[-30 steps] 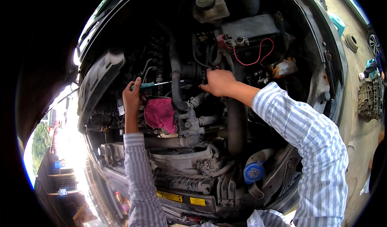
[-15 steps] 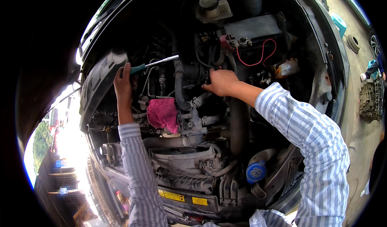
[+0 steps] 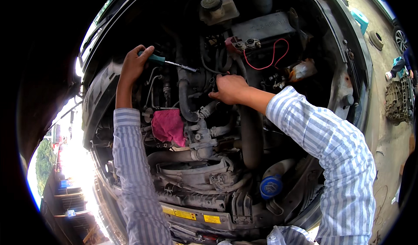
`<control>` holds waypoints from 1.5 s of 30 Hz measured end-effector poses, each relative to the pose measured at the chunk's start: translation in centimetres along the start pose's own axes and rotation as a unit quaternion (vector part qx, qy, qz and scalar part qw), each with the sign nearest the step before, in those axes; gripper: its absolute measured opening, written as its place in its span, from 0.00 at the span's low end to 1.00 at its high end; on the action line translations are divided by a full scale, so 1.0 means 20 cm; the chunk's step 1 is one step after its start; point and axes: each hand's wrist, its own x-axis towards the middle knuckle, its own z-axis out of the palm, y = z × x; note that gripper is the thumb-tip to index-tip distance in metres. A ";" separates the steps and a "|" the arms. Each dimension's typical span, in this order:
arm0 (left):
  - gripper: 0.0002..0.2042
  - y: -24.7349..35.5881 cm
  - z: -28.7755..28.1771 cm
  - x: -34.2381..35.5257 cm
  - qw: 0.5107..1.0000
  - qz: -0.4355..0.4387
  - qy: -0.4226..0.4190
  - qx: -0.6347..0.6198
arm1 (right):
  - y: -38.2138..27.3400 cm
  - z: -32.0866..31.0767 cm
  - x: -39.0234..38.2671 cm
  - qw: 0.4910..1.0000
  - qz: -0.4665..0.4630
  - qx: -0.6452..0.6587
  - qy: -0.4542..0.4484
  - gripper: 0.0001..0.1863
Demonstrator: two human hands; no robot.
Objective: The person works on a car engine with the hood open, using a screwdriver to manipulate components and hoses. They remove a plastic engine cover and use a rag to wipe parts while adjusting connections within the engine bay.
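Note:
My left hand (image 3: 136, 64) is closed around the teal handle of a nut driver (image 3: 180, 65), raised over the left side of the engine bay. Its metal shaft points right and slightly down, and the thicker tip hangs near a black hose (image 3: 184, 98). Deep in the middle of the bay, my right hand (image 3: 231, 89) has its fingers bent and pressed together by the dark hoses. What those fingers hold, if anything, is hidden. A pink cloth (image 3: 168, 126) lies on the engine beside a metal hose fitting (image 3: 201, 138).
Behind my right hand sits a battery (image 3: 263, 27) with a looped red wire (image 3: 275, 55). A fluid reservoir (image 3: 217, 10) stands at the back. Nearer are a blue cap (image 3: 271, 186) and the front crossmember with yellow labels (image 3: 212, 219). A gearbox-like part (image 3: 396, 101) lies on the ground at right.
My left hand has risen and turned, so the nut driver's shaft now slopes down to the right instead of up. My right hand stays at the same hoses; the whole view has shifted slightly.

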 end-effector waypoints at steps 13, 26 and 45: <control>0.17 -0.07 0.03 -0.17 0.996 -0.025 0.034 -0.081 | 0.00 -0.01 -0.01 1.000 0.005 0.006 -0.009 0.33; 0.11 -0.03 -0.01 -0.13 0.994 -0.070 -0.063 -0.046 | 0.01 0.01 0.01 1.000 -0.001 0.007 -0.007 0.34; 0.14 -0.13 0.03 -0.16 0.997 0.062 0.006 -0.049 | 0.02 0.02 0.00 1.000 0.002 0.027 -0.002 0.31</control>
